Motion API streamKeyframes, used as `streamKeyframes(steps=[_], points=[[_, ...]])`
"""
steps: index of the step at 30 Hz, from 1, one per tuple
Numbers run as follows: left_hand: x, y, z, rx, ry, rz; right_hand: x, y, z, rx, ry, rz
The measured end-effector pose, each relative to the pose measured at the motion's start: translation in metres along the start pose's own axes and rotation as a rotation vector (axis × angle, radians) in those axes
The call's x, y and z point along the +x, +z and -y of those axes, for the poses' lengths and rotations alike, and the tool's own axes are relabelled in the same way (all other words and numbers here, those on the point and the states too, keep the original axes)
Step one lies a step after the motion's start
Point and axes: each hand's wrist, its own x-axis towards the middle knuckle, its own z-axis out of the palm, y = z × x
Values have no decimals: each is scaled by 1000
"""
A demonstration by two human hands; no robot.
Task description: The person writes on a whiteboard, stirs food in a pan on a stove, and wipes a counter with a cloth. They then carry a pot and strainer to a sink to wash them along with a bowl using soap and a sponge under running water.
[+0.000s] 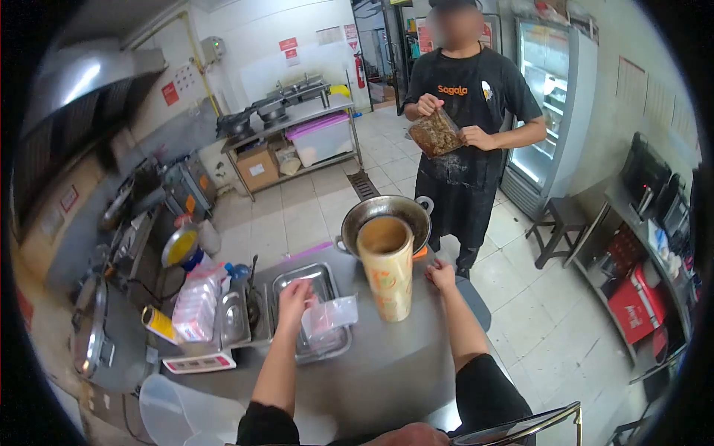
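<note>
My left hand (295,301) is over a metal tray (341,349), its fingers curled at the edge of a clear plastic bag (329,315). The bag lies partly across the tray's right side. My right hand (441,274) rests at the table's far right edge, near an orange object (421,253); its fingers are too small to read clearly. Between my hands a tall roll of printed film (390,282) stands upright on the steel table (379,372). Just behind the roll is a wide metal wok (362,213).
Across the table a person (476,97) holds a bag of brown food (436,135). At the left are a scale (199,363), packed white items (198,305), a yellow can (159,324) and a clear plastic container (175,409). A stool (559,223) stands right.
</note>
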Motion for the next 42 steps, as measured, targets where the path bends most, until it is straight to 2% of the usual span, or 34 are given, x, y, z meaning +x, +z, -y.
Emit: streamKeyframes(steps=[1,2,3,5,6,7,8,9,10,11,16,17,18,19,20,21,22,23,25,27,30,32,35,38,39,42], points=[[35,18,7,28,-102,-7,22,9,-11,22,6,-3],[68,33,18,50,-204,-15,49,18,-26,-95,-35,-54],[92,42,28,63,-201,-15,68,25,-37,-215,-74,-103],[135,53,49,134,-401,-31,43,24,9,-231,8,-82],[161,54,72,145,-403,-32,34,22,27,-258,86,-61],[187,51,102,-89,-320,72,49,28,2,-379,-1,-119],[201,51,120,-323,-236,176,51,29,0,-374,10,-119],[193,55,109,-525,-215,316,46,29,10,-502,9,-157],[182,62,97,-515,-226,314,39,29,23,-630,10,-194],[167,72,81,-561,-165,395,33,28,38,-615,85,-205],[108,116,22,-787,151,816,37,29,41,-644,163,-185],[122,106,28,-787,64,945,37,28,39,-575,105,-142],[145,94,52,-782,59,953,38,26,37,-508,44,-101],[170,77,85,-743,-45,770,38,19,38,-504,47,-107],[183,65,101,-700,-145,583,37,7,39,-374,-63,-32],[185,64,102,-627,-190,496,32,-8,45,-245,-173,41],[186,63,102,-577,-199,470,22,-27,49,-144,-208,95],[186,64,102,-535,-202,447,11,-49,59,134,-92,213],[185,68,98,-486,-199,417,-34,-103,98,433,21,215],[185,71,96,-447,-183,382,-85,-158,128,614,-75,152],[185,76,95,-385,-158,315,-155,-228,132,695,-223,-127],[184,79,93,-333,-134,265,-200,-259,140,677,-262,-203],[177,79,90,-227,-83,164,-248,-284,138,671,-252,-173],[165,76,93,-80,22,20,-283,-281,131,694,-121,-170],[161,75,95,-35,49,-15,-292,-274,131,675,-60,-227],[151,75,92,54,65,-52,-300,-249,145,842,28,-16]])
